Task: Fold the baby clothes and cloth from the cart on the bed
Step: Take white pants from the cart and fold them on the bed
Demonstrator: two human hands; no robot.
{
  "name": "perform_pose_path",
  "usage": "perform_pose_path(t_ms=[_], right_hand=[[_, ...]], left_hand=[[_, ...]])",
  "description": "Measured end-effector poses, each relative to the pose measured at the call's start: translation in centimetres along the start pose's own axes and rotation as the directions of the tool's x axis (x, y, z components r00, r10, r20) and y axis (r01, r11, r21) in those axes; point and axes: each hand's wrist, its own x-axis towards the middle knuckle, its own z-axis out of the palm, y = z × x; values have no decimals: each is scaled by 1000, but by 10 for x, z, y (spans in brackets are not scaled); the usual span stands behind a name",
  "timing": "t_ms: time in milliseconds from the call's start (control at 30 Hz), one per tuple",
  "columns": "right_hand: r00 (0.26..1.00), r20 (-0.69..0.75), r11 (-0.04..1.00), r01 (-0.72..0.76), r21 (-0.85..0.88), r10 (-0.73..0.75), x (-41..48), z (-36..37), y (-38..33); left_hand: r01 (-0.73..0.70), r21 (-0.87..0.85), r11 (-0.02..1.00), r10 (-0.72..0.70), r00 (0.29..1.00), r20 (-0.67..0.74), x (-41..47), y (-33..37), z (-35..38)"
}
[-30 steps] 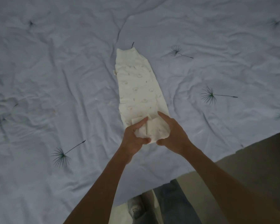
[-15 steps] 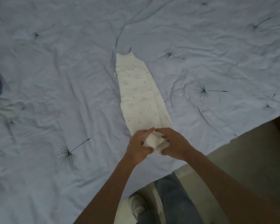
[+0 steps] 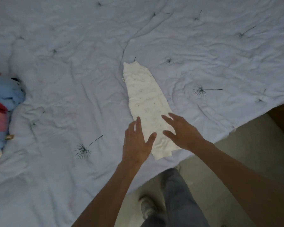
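Observation:
A cream baby garment (image 3: pixel 146 99) with a faint small print lies on the bed as a long narrow strip, its far end pointing away from me. Its near end is folded back on itself close to the bed's edge. My left hand (image 3: pixel 136 141) is spread flat, fingers straight, over the strip's near left side. My right hand (image 3: pixel 182 130) is spread flat over the near right side, thumb and fingers apart. Neither hand grips the cloth.
The bed carries a wrinkled pale blue quilt (image 3: pixel 72 79) with dark dandelion prints. A pile of blue, red and pink cloth (image 3: pixel 2 112) lies at the left edge. The bed's edge runs diagonally at lower right, with floor (image 3: pixel 252 153) and my leg and shoe below.
Both hands pinched the garment's near end and tucked it back; now they have let go and lie spread flat over the strip. The view has shifted, showing the cloth pile at left.

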Motion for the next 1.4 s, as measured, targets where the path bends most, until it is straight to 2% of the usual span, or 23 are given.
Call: perform_pose_path(t_ms=[67,200,333,533,800,933,1033,1167,1400], right_hand=[[988,-147,995,36,-91,-49,2,-15,-10],[931,-344,976,50,-211,-122,1,-34,-27],[913,-380,962,46,-268,-149,1,-47,-36],[884,-430,954,54,-296,-184,4,-64,-52],[890,-375,935,136,-326,-260,39,-90,-28],[879,-310,901,245,-358,-362,65,-106,-16],[885,-289,903,262,-339,-366,81,-114,0],[881,-196,867,341,-364,-430,100,-122,24],[876,-75,808,403,-430,-477,131,-136,44]], left_hand=[[-63,135,989,79,989,-121,4,8,-17],[-76,243,967,137,960,-243,6,25,-46],[-43,401,915,152,958,-245,8,36,-65],[14,460,888,103,968,-229,13,55,-77],[97,522,847,25,975,-222,27,78,-57],[147,562,814,-51,982,-183,45,85,-37],[195,566,801,-140,980,-139,53,91,-20],[275,551,788,-221,961,-163,72,98,-3],[313,494,811,-229,947,-225,89,103,13]])
